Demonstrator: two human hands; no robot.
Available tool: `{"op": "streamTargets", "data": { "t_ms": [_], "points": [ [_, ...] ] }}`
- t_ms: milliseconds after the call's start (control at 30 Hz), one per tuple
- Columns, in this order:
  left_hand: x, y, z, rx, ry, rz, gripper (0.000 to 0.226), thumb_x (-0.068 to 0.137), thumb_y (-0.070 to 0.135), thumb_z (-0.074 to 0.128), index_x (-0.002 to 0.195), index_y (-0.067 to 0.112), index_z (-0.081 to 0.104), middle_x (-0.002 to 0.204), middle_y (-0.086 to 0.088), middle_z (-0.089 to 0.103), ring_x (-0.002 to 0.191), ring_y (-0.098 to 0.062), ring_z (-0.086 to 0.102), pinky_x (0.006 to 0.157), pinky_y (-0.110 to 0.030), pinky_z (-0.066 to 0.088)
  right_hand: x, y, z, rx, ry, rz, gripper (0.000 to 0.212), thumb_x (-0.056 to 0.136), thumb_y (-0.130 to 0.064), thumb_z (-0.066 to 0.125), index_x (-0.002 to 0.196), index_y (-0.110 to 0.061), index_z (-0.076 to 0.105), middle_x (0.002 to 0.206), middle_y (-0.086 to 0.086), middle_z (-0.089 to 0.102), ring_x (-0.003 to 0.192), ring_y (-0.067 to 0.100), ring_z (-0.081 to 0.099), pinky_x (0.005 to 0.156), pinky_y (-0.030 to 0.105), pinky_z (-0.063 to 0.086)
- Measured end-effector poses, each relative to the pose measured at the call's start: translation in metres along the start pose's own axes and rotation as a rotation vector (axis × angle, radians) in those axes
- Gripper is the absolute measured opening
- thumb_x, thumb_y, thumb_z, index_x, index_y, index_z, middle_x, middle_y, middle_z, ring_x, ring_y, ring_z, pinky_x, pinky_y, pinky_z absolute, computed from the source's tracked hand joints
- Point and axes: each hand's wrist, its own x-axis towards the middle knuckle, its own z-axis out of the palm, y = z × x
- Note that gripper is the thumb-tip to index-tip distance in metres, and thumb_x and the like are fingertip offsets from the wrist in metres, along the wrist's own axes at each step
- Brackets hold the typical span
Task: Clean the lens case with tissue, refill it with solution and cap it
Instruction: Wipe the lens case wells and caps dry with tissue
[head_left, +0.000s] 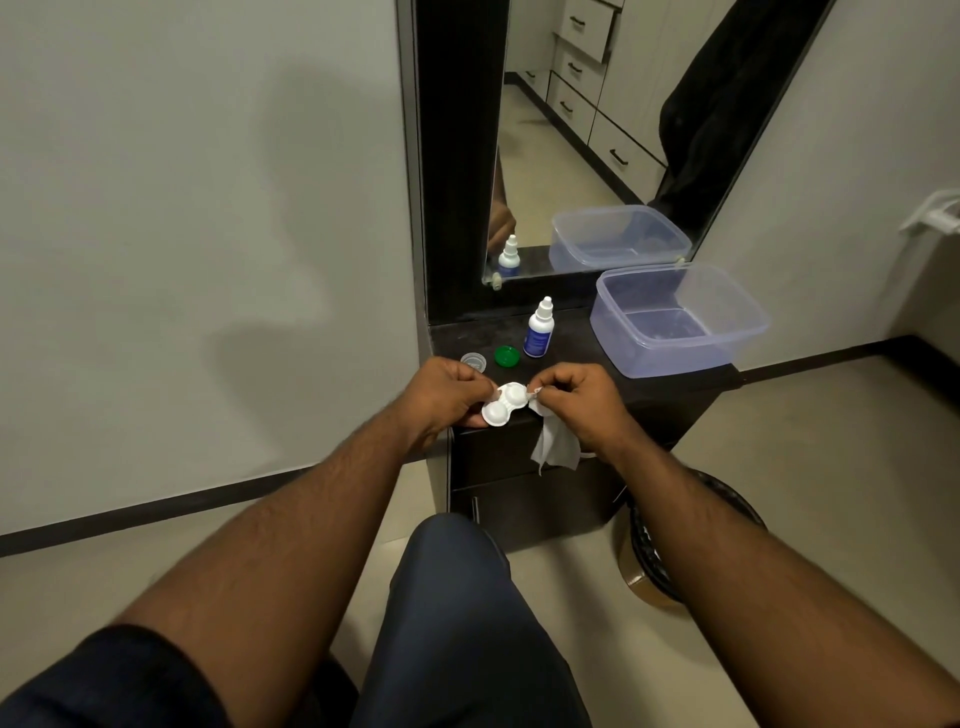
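Dark dresser top (571, 358), empty tub (675, 322), left hand (441, 397) gripping uncapped lens case (503, 404), right hand (582, 397) pinching tissue (556, 444)

Person wears a dark short sleeve (119, 675) ending above the elbow, forearms bare; dark blue-grey trousers (462, 623) cover the leg.

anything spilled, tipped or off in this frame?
Nothing stands out. Solution bottle upright on the dark counter, green cap and clear cap beside it. Left hand holds the lens case; right hand pinches the tissue.
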Motion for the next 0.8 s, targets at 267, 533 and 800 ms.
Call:
{"op": "streamTargets", "data": {
  "t_ms": [267,533,800],
  "points": [
    [-0.0002,-0.0006,-0.0014,-0.008,-0.009,0.004,0.006,0.083,0.0,0.067,0.079,0.002,0.071,0.074,-0.011,0.069,0.052,-0.009,0.065,0.052,-0.021,0.057,-0.0014,-0.0043,-0.0045,0.119,-0.001,0.006,0.019,0.081,0.004,0.063,0.092,-0.009,0.072,0.086,-0.001,0.069,0.078,0.003,0.062,0.07,0.01,0.05],
    [-0.0016,-0.0024,-0.0033,0.024,-0.038,0.04,0.01,0.083,0.002,0.066,0.077,0.007,0.072,0.073,-0.009,0.07,0.057,-0.011,0.067,0.057,-0.024,0.058,0.0022,-0.007,-0.0021,0.155,0.037,0.062,0.016,0.077,-0.001,0.072,0.089,-0.012,0.07,0.089,0.003,0.069,0.084,0.011,0.064,0.074,0.019,0.053],
    [-0.0032,-0.0013,-0.0006,-0.025,-0.004,0.031,0.011,0.083,-0.001,0.065,0.077,0.005,0.071,0.07,-0.008,0.069,0.051,-0.008,0.065,0.051,-0.02,0.056,-0.0054,-0.0009,-0.0095,0.05,-0.069,-0.004,0.02,0.077,-0.001,0.071,0.095,-0.01,0.073,0.097,-0.003,0.069,0.097,0.007,0.064,0.087,0.019,0.05]
  ]
}}
